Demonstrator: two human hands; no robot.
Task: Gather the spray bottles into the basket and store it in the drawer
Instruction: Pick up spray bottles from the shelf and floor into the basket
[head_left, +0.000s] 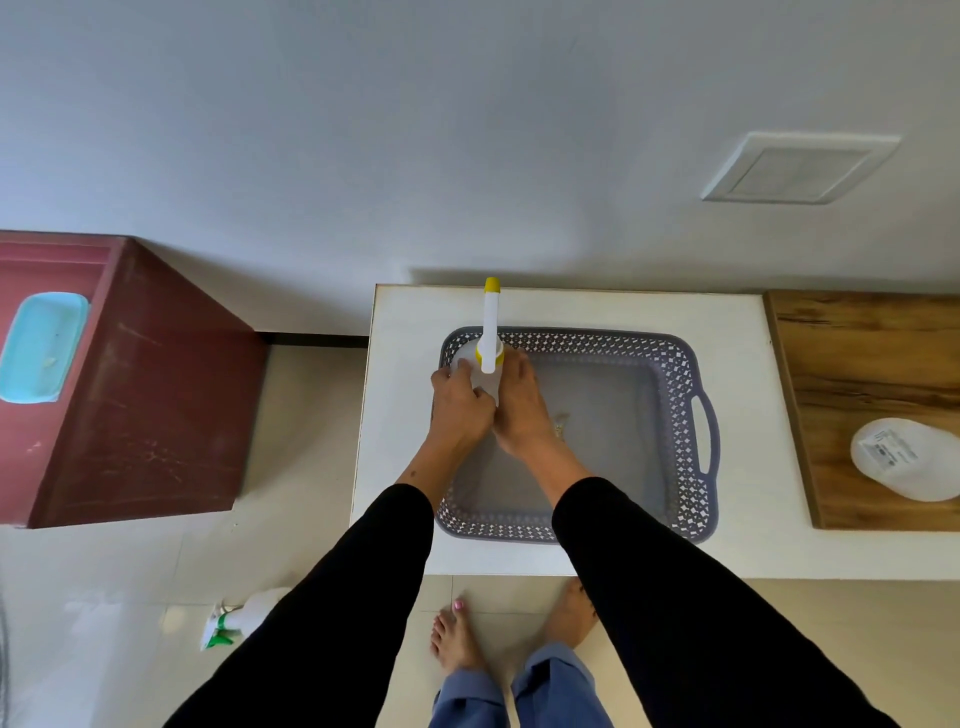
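Our two black-sleeved arms reach out over bare feet to the white desk (405, 519), where our left hand (460, 402) and right hand (522, 405) are both wrapped around a translucent white plastic spray bottle with a yellow-tipped nozzle (490, 332), holding it upright at the far left corner of the grey perforated plastic basket (691, 499). We risk tipping it, since it is tall and stands against the rim. We count two spray bottles: this one and a green-triggered white bottle (244, 618) lying on the floor; one basket.
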